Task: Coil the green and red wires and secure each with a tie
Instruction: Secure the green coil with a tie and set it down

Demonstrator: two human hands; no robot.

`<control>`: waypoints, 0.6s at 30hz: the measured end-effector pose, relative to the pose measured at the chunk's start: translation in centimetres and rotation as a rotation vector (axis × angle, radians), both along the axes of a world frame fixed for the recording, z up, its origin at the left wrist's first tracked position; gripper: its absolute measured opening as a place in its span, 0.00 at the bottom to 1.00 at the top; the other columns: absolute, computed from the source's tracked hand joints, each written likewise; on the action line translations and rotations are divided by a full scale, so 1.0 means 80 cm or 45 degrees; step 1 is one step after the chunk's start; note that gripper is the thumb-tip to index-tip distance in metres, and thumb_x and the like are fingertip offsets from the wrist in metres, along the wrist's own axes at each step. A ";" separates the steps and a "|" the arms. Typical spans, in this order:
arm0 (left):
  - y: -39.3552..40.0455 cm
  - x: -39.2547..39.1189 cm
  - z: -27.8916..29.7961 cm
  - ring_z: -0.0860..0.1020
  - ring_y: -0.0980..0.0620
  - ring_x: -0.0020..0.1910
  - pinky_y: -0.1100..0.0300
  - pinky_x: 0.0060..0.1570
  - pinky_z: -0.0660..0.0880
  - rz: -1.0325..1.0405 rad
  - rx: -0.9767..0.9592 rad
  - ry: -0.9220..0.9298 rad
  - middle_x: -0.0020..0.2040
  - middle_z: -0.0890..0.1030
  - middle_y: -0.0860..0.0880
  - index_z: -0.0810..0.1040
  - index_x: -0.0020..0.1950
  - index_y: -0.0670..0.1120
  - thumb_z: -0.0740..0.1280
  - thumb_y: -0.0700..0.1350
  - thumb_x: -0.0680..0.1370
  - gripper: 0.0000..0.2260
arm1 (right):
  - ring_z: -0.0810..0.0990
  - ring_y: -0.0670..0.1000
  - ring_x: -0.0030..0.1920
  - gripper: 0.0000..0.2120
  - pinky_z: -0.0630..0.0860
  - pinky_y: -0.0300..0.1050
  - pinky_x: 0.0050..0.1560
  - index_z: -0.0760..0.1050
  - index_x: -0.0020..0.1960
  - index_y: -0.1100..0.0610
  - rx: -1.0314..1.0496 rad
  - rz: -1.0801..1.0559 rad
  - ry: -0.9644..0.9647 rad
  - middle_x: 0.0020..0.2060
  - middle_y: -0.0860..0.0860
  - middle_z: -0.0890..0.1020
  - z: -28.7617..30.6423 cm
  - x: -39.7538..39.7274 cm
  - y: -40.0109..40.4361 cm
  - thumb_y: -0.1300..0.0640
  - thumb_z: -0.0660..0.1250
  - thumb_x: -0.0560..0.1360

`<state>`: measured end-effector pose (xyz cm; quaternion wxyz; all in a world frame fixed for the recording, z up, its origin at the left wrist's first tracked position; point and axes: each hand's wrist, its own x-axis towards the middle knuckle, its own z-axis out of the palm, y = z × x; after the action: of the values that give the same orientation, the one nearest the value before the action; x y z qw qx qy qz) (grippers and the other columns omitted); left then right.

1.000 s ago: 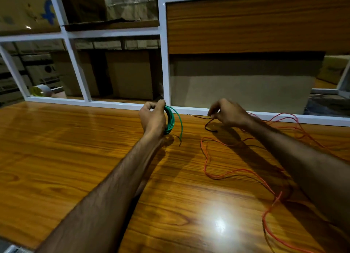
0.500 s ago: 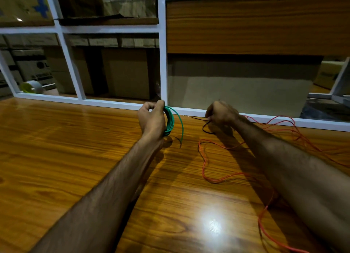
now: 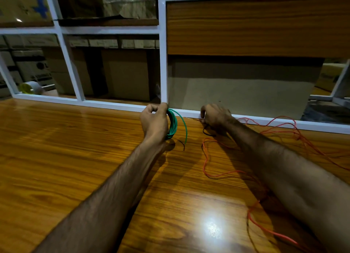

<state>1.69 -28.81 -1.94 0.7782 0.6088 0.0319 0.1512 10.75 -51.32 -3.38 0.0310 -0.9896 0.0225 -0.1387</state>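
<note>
A green wire (image 3: 172,124), wound into a small coil, sits inside the curled fingers (image 3: 151,108) of the left hand (image 3: 154,121), which grips it upright above a wooden table (image 3: 56,158); one loose green end arcs down just beyond the knuckles. The right hand (image 3: 216,115) rests near the table's far edge, fingers curled downward at a thin dark tie (image 3: 206,132); whether they pinch it cannot be told. A red wire (image 3: 205,159) sprawls uncoiled under and behind that hand. A white shelf frame (image 3: 162,49) stands just past both hands.
</note>
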 end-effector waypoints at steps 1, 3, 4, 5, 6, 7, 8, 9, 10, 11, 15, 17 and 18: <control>-0.001 0.000 0.000 0.75 0.51 0.36 0.57 0.33 0.71 -0.003 0.000 0.001 0.37 0.76 0.49 0.73 0.40 0.48 0.70 0.45 0.81 0.11 | 0.79 0.57 0.58 0.09 0.73 0.50 0.51 0.80 0.55 0.49 0.001 -0.007 0.021 0.57 0.52 0.81 0.000 -0.001 0.000 0.52 0.73 0.75; -0.002 -0.001 0.000 0.75 0.51 0.37 0.58 0.32 0.71 -0.011 0.013 0.003 0.38 0.76 0.48 0.74 0.42 0.47 0.70 0.46 0.81 0.10 | 0.80 0.57 0.58 0.09 0.75 0.50 0.53 0.82 0.55 0.50 0.005 -0.019 0.066 0.56 0.52 0.83 0.001 -0.001 -0.001 0.52 0.73 0.74; -0.002 -0.002 0.000 0.75 0.51 0.37 0.58 0.32 0.71 -0.017 0.016 0.003 0.39 0.77 0.48 0.74 0.42 0.47 0.70 0.46 0.81 0.10 | 0.80 0.56 0.57 0.09 0.75 0.50 0.52 0.82 0.54 0.50 -0.002 -0.024 0.073 0.55 0.52 0.83 0.002 -0.001 -0.001 0.53 0.73 0.74; -0.002 -0.002 -0.001 0.75 0.51 0.38 0.58 0.32 0.71 -0.024 0.015 0.003 0.39 0.77 0.48 0.74 0.42 0.47 0.70 0.46 0.81 0.09 | 0.80 0.56 0.56 0.09 0.74 0.48 0.50 0.82 0.54 0.50 -0.006 -0.026 0.076 0.55 0.51 0.83 0.003 -0.002 -0.001 0.53 0.73 0.74; -0.002 -0.002 -0.001 0.75 0.51 0.38 0.58 0.32 0.71 -0.031 0.014 0.005 0.40 0.77 0.48 0.74 0.43 0.48 0.70 0.46 0.81 0.09 | 0.80 0.56 0.56 0.10 0.73 0.48 0.48 0.82 0.55 0.51 -0.009 -0.027 0.076 0.55 0.52 0.83 0.003 -0.001 0.000 0.52 0.73 0.74; -0.003 -0.001 -0.001 0.75 0.51 0.38 0.58 0.32 0.71 -0.035 0.013 0.006 0.40 0.77 0.48 0.74 0.43 0.48 0.70 0.46 0.81 0.09 | 0.80 0.56 0.55 0.10 0.72 0.48 0.48 0.82 0.55 0.52 -0.016 -0.028 0.078 0.55 0.52 0.83 0.003 -0.001 0.001 0.52 0.73 0.75; -0.003 -0.002 -0.001 0.75 0.51 0.38 0.58 0.32 0.71 -0.037 0.013 0.006 0.40 0.77 0.48 0.74 0.43 0.48 0.70 0.46 0.81 0.09 | 0.80 0.57 0.56 0.11 0.73 0.48 0.49 0.80 0.57 0.52 -0.024 -0.033 0.087 0.56 0.53 0.83 0.002 -0.001 0.002 0.52 0.71 0.76; -0.003 -0.002 -0.001 0.75 0.51 0.38 0.58 0.33 0.71 -0.036 0.015 0.005 0.40 0.77 0.47 0.74 0.43 0.47 0.70 0.46 0.81 0.08 | 0.79 0.57 0.57 0.12 0.73 0.50 0.51 0.79 0.58 0.53 -0.034 -0.036 0.100 0.57 0.54 0.82 0.002 -0.003 0.004 0.52 0.70 0.77; -0.003 -0.002 -0.001 0.75 0.51 0.38 0.57 0.34 0.71 -0.034 0.015 0.003 0.40 0.77 0.47 0.75 0.43 0.47 0.70 0.46 0.81 0.08 | 0.79 0.58 0.58 0.12 0.73 0.51 0.54 0.78 0.60 0.54 -0.050 -0.035 0.110 0.58 0.54 0.81 0.001 -0.005 0.006 0.52 0.69 0.77; -0.003 -0.002 -0.001 0.75 0.51 0.38 0.56 0.34 0.71 -0.033 0.013 0.001 0.40 0.77 0.47 0.75 0.44 0.47 0.70 0.46 0.81 0.08 | 0.79 0.58 0.58 0.13 0.73 0.51 0.55 0.77 0.60 0.55 -0.080 -0.032 0.119 0.58 0.55 0.81 0.001 -0.008 0.008 0.52 0.67 0.78; -0.001 0.001 -0.003 0.74 0.51 0.36 0.57 0.32 0.70 -0.044 0.001 0.006 0.39 0.76 0.47 0.74 0.42 0.47 0.70 0.45 0.81 0.09 | 0.80 0.58 0.52 0.10 0.74 0.49 0.47 0.78 0.53 0.55 -0.171 0.049 0.107 0.51 0.54 0.81 0.001 -0.013 0.015 0.52 0.66 0.75; 0.000 0.001 -0.003 0.74 0.51 0.37 0.58 0.32 0.70 -0.038 -0.007 0.018 0.39 0.76 0.46 0.74 0.43 0.47 0.71 0.45 0.80 0.09 | 0.80 0.56 0.49 0.07 0.75 0.48 0.45 0.76 0.49 0.53 0.062 0.129 0.143 0.48 0.51 0.81 0.009 -0.012 0.021 0.54 0.69 0.72; 0.000 0.002 -0.003 0.74 0.51 0.37 0.58 0.32 0.71 -0.032 -0.011 0.024 0.39 0.76 0.46 0.74 0.43 0.47 0.71 0.46 0.80 0.09 | 0.80 0.55 0.49 0.05 0.75 0.47 0.44 0.76 0.49 0.54 0.233 0.206 0.155 0.47 0.51 0.81 0.015 -0.012 0.024 0.56 0.69 0.74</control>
<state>1.88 -28.83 -2.20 0.7823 0.6071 0.0321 0.1355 9.77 -49.40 -2.18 0.1310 -0.9878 -0.0430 -0.0729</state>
